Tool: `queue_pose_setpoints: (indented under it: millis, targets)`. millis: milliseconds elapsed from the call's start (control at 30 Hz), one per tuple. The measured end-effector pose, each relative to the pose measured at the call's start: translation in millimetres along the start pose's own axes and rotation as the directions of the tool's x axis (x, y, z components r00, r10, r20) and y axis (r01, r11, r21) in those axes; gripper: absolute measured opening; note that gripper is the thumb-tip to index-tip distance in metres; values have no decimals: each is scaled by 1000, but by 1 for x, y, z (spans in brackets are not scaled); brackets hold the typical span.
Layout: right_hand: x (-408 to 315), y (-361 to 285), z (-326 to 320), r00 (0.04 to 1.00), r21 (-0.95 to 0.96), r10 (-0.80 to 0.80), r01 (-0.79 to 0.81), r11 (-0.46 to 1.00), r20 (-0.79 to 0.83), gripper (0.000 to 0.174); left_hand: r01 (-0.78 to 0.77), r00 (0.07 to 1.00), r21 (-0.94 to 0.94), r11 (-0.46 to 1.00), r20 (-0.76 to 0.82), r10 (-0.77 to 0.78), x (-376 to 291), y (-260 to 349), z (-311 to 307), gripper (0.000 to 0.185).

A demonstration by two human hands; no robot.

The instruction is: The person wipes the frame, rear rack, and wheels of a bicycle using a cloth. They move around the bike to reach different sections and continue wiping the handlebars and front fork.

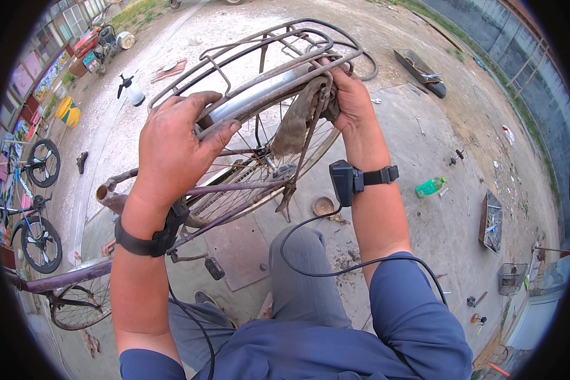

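An old bicycle with a rusty tubular rear rack stands in front of me. Beneath the rack curves a silver metal mudguard over the spoked rear wheel. My left hand grips the mudguard's near end, thumb on its side and fingers over the top, below the rack. At the far end, my right hand clutches a dirty grey-brown rag against the rack and mudguard. Part of the rag hangs down beside the wheel. My right fingertips are partly hidden behind the rack tubes.
A kickstand and pedal hang low by my legs. To the right lie a green bottle, a metal tool tray and wrenches. A spray bottle, yellow bucket and another bicycle stand left.
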State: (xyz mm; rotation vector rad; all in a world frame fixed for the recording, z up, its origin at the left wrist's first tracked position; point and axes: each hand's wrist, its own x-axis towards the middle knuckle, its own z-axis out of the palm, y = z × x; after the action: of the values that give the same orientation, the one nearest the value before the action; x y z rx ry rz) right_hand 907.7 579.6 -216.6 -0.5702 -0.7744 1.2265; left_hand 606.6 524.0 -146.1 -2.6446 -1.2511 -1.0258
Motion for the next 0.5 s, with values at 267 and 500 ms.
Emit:
queue_pose_setpoints:
  millis: [267,500]
  targets:
    - [-10,-6,0,995,-72,-86,82,994,-57,18,-6,1000,-7,1000,-1,6,0,0,0,41]
    - [-20,-15,-10,990,-191,-125,110,975,-72,19,14,1000,-1,1000,9,-14,-1,0,-1,42]
